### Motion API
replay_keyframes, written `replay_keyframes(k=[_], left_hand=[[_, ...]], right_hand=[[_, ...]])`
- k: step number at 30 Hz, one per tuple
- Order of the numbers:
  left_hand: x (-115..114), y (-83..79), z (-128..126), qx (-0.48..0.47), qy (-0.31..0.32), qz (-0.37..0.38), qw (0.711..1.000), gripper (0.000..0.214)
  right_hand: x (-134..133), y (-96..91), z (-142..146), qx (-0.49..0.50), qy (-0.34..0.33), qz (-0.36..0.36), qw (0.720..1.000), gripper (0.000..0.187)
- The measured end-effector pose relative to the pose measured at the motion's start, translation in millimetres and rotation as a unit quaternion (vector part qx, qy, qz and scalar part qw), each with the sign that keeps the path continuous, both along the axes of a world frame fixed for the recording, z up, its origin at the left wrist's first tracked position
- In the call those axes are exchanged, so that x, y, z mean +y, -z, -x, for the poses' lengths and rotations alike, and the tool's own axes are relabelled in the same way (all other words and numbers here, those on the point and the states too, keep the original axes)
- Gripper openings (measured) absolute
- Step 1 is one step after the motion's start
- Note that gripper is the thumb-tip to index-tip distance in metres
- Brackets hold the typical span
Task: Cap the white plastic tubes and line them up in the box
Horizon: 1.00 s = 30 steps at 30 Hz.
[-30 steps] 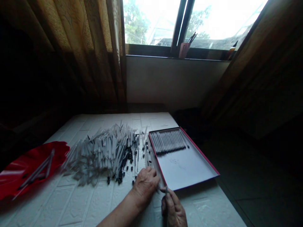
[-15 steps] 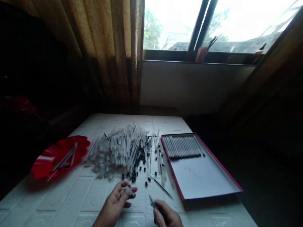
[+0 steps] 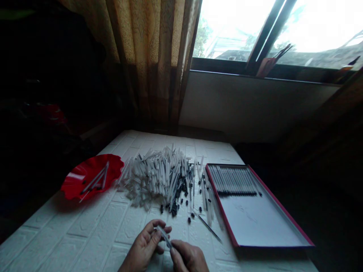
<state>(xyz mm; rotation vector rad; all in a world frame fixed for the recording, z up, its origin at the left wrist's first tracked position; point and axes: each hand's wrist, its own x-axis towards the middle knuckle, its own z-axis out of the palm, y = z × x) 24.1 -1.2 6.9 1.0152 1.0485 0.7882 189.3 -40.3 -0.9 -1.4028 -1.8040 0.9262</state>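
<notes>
My left hand (image 3: 143,245) holds a transparent plastic pen tube (image 3: 163,235) in its fingers, low at the near table edge. My right hand (image 3: 187,257) pinches the tube's lower end, and those fingers hide that end. Just ahead of my hands lies a loose thin black-tipped pen refill (image 3: 210,228). Beyond it spreads a heap of transparent pen tubes (image 3: 159,177) mixed with small black pen parts (image 3: 174,207). To the right, a red-rimmed tray (image 3: 255,223) holds a neat row of pens (image 3: 234,182) at its far end.
A red scalloped plate (image 3: 92,177) with several pens lies left of the heap. Everything sits on a white brick-textured table top (image 3: 93,238). A patterned curtain (image 3: 153,64) hangs behind, beside a bright window (image 3: 235,30). A dark floor lies beyond the table's right edge.
My hands have come together, the right one meeting the lower end of the tube in the left. The view has turned left, so the table things sit further right in the picture.
</notes>
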Motion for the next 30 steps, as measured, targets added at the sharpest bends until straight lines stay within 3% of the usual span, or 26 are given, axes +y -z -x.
replay_keyframes(k=[4,6,9,12,14,16,20,30], left_hand=[[0.0,1.1,8.1,0.102,0.04,-0.1,0.989,0.048],[2.1,-3.7,16.8,0.197,0.069,-0.208,0.956,0.029],[6.0,-13.6,28.4,0.311,0.152,-0.365,0.864,0.018],[7.6,-16.4,30.7,0.413,0.234,-0.445,0.76,0.018],[7.2,-11.8,28.3,0.458,0.25,-0.495,0.695,0.016],[6.2,-4.4,26.1,0.463,0.244,-0.543,0.657,0.015],[4.9,5.5,26.3,0.443,0.228,-0.574,0.65,0.015],[8.9,6.6,25.6,0.418,0.212,-0.603,0.646,0.017]], right_hand=[[1.1,3.2,-8.3,-0.048,-0.027,-0.017,0.998,0.033],[2.7,2.7,-15.3,-0.112,-0.039,-0.026,0.993,0.031],[7.0,-4.3,-24.1,-0.214,-0.078,-0.015,0.974,0.026],[12.4,-13.2,-28.3,-0.266,-0.12,0.014,0.956,0.019],[15.7,-15.8,-29.3,-0.273,-0.138,0.02,0.952,0.016],[18.4,-14.7,-29.8,-0.276,-0.151,0.012,0.949,0.015],[21.5,-8.2,-30.2,-0.283,-0.164,-0.021,0.945,0.016],[26.6,-6.5,-26.4,-0.29,-0.177,-0.05,0.939,0.016]])
